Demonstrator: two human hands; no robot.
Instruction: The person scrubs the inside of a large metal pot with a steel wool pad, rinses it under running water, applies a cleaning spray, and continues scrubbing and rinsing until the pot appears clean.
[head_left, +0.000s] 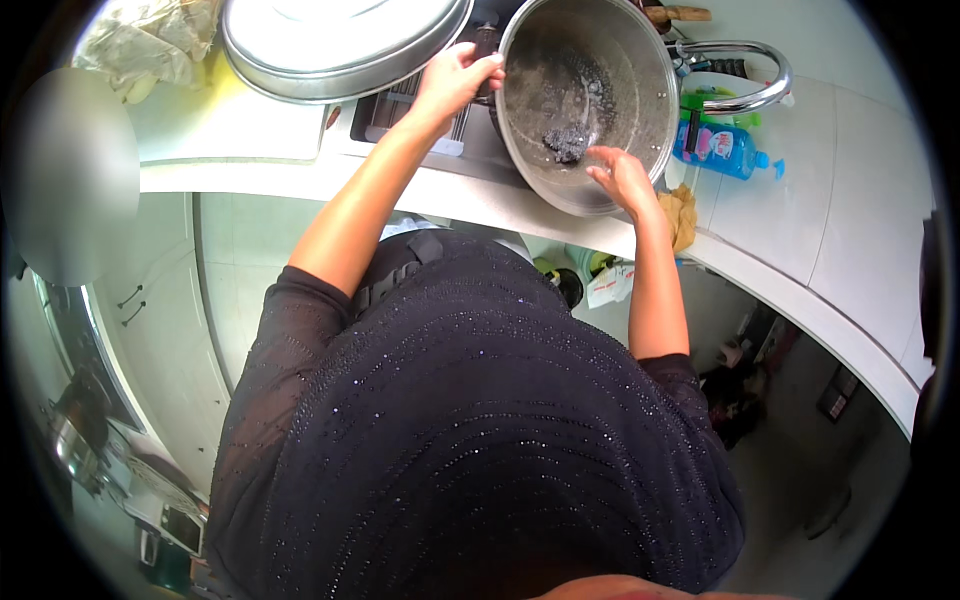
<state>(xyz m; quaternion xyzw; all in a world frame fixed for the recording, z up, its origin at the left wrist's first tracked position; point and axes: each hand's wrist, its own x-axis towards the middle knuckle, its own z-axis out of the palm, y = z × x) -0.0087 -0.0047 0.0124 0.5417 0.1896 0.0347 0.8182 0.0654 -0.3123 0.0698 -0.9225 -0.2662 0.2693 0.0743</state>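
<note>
A large metal pot (637, 97) is tilted over the sink (487, 142), its open mouth facing me. My left hand (454, 79) grips the pot's dark side handle (487, 46), thumb against the rim. On the wet inner bottom lies a grey scouring pad (567, 142), probably steel wool, with some suds and dark specks around it. My right hand (622, 176) reaches over the near rim into the pot. Its fingers are apart and hold nothing, just right of the pad; whether a fingertip touches it is unclear.
Left of the sink lies a big round metal lid (345, 75), beside a crumpled plastic bag (161, 45). A curved chrome faucet (772, 75), a blue detergent bottle (720, 150) and a tan cloth (679, 214) are right of the pot. The counter edge (525, 217) runs before me.
</note>
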